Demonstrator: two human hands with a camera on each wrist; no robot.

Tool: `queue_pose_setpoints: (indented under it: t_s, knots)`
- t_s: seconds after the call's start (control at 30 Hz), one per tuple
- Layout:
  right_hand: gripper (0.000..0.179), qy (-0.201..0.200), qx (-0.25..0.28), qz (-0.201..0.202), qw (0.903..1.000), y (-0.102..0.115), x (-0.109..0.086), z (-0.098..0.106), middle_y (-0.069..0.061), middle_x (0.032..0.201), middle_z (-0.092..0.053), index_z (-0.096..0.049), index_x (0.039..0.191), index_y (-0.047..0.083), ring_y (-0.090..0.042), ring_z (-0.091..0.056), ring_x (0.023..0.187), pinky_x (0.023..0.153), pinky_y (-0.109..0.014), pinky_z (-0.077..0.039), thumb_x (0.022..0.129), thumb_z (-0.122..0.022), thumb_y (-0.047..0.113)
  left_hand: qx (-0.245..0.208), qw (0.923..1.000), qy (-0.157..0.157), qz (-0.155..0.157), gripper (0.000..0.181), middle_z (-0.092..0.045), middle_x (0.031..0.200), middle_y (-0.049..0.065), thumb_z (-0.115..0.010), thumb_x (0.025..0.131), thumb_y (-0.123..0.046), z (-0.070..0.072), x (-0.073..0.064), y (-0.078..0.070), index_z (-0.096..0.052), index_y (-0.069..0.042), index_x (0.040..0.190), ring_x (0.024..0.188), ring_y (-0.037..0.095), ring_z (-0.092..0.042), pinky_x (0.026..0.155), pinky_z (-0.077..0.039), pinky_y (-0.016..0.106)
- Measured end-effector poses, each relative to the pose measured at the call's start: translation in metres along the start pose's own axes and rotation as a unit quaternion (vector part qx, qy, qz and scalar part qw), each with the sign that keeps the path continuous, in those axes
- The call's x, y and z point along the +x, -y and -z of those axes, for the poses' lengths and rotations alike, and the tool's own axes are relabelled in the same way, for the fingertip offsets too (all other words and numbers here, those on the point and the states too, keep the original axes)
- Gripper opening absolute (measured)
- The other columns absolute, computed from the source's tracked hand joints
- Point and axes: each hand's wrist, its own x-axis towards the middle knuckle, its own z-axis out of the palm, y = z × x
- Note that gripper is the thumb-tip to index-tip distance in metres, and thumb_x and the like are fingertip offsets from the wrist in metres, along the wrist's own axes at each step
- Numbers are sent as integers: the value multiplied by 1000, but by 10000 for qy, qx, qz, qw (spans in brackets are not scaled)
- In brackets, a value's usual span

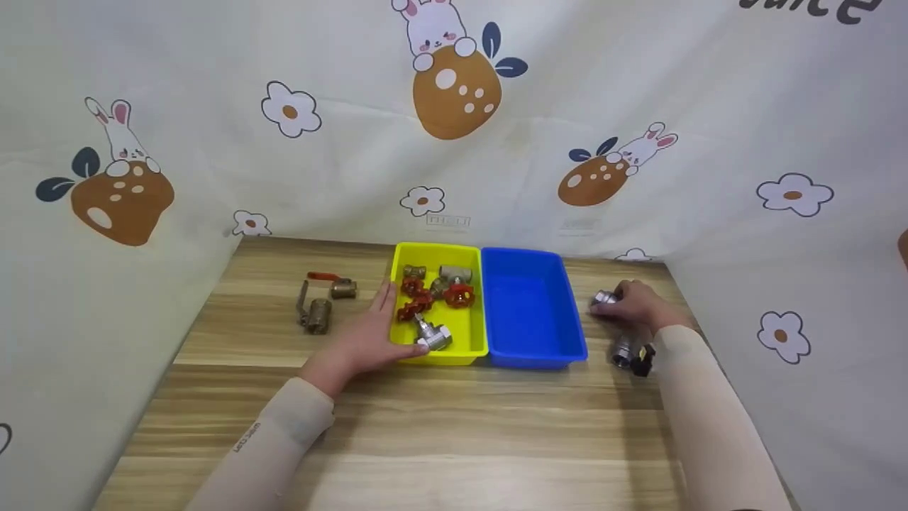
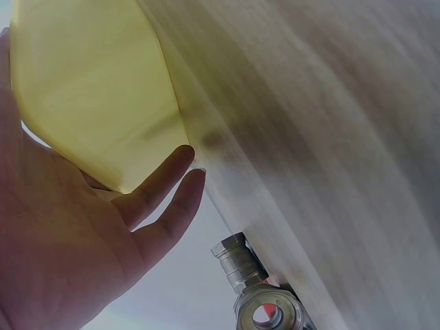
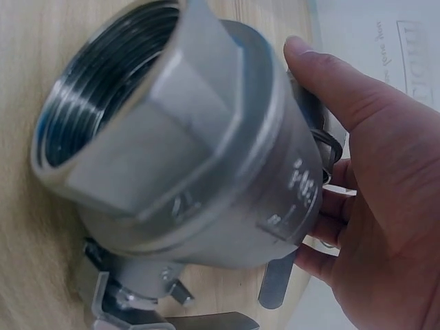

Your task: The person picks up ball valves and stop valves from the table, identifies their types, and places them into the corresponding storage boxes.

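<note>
At the yellow bin's left front corner, my left hand point(image 1: 365, 342) rests with fingers extended along the outer wall and the thumb over the front rim. The yellow bin point(image 2: 89, 89) stands beside its palm in the left wrist view. A silver valve point(image 1: 434, 337) lies inside the bin near that thumb. On the right, my right hand point(image 1: 638, 304) grips a silver valve point(image 1: 605, 299) between thumb and fingers, down at the table. Closer to me lies another silver valve point(image 1: 622, 351) with a black handle; this metal body point(image 3: 185, 151) partly hides the gripped valve in the right wrist view.
Several valves with red handwheels point(image 1: 460, 295) lie in the yellow bin. A blue bin point(image 1: 528, 312) adjoins it on the right. Left of the bins are a brass valve with a red lever point(image 1: 343, 288) and one with a grey lever point(image 1: 320, 316). Printed cloth point(image 1: 355, 156) surrounds the table.
</note>
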Motion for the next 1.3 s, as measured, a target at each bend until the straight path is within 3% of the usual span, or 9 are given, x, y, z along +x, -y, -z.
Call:
queue_pose_setpoints:
  t_s: [0.07,0.8,1.07,1.3]
  knots:
    - [78,1,-26,14,10000,-1,1,-1,-23,114,-68,-60,126,-10,-34,-62,103,93,-45,-53,95,-85,56,33,10000,-1,-17,142,7,185,12,-72,83,-90,0,0,0,-2,-10,178,143,52,-56,104,-59,60]
    - [72,26,65,-17,10000,-2,9,-6,-22,113,-67,-60,122,-8,-32,-61,99,89,-45,-54,92,-90,49,-102,9999,2,22,142,7,185,12,-72,83,-89,1,-2,0,-1,-12,178,155,53,-42,117,-47,65]
    - [69,-75,-342,151,9993,-1,7,-5,-23,107,-69,-62,115,-10,-32,-63,96,86,-45,-55,93,-87,51,-11,10000,15,-15,141,5,185,12,-72,84,-88,1,-2,-1,0,-12,178,152,53,-46,116,-48,64]
    - [63,-95,-374,75,9992,-3,10,-7,-18,104,-69,-63,111,-6,-29,-62,93,79,-39,-53,92,-87,48,-101,9999,-14,-20,141,7,185,11,-74,84,-87,1,-2,-1,-1,-12,178,153,54,-44,117,-47,66]
